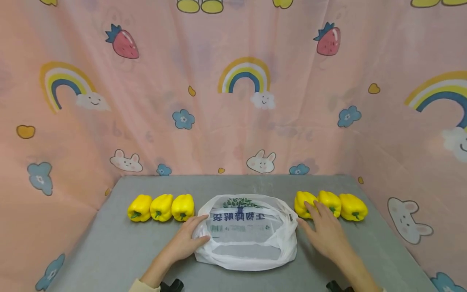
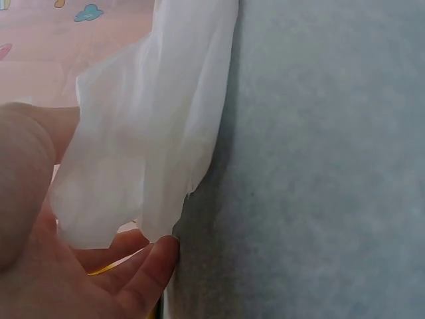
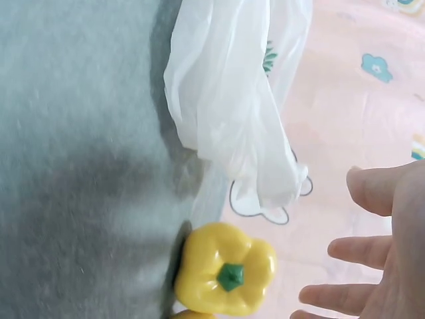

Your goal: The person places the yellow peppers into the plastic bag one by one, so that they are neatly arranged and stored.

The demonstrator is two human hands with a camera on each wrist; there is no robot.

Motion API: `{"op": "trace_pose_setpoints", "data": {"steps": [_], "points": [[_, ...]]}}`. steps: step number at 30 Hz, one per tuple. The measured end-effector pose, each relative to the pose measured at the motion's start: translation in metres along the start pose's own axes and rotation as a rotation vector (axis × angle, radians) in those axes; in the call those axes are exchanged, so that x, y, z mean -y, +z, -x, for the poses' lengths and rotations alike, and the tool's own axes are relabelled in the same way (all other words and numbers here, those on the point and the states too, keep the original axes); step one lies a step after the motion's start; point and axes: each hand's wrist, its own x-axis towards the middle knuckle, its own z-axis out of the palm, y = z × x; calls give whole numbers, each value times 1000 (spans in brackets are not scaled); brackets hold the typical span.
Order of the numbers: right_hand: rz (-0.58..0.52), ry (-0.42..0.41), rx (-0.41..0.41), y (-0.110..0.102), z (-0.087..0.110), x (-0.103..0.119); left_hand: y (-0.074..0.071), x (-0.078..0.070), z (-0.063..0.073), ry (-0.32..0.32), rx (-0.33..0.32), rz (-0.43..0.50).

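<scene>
A white plastic bag with a printed tree and dark lettering lies on the grey table, its mouth spread toward me. At its left rim is my left hand, thumb and fingers parted; in the left wrist view the bag's edge hangs between them, hiding part of the thumb. My right hand is right of the bag with fingers spread, overlapping the nearest yellow bell pepper in the head view. The right wrist view shows the fingers apart from a yellow bell pepper, holding nothing.
Three yellow bell peppers stand in a row left of the bag. Beyond the right hand's fingers are a middle pepper and an outer pepper. A pink patterned cloth encloses the grey table at back and sides.
</scene>
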Motion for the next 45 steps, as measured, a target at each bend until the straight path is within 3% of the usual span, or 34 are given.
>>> {"op": "trace_pose_setpoints", "data": {"steps": [20, 40, 45], "points": [[-94, -9, -149, -20, -25, -37, -1, -1, -2, -12, -20, 7], [-154, 65, -197, -32, -36, -109, -1, -4, 1, -14, -39, -14], [-167, 104, -161, -33, -36, -127, -1, -4, 0, -6, -36, -29]]}}
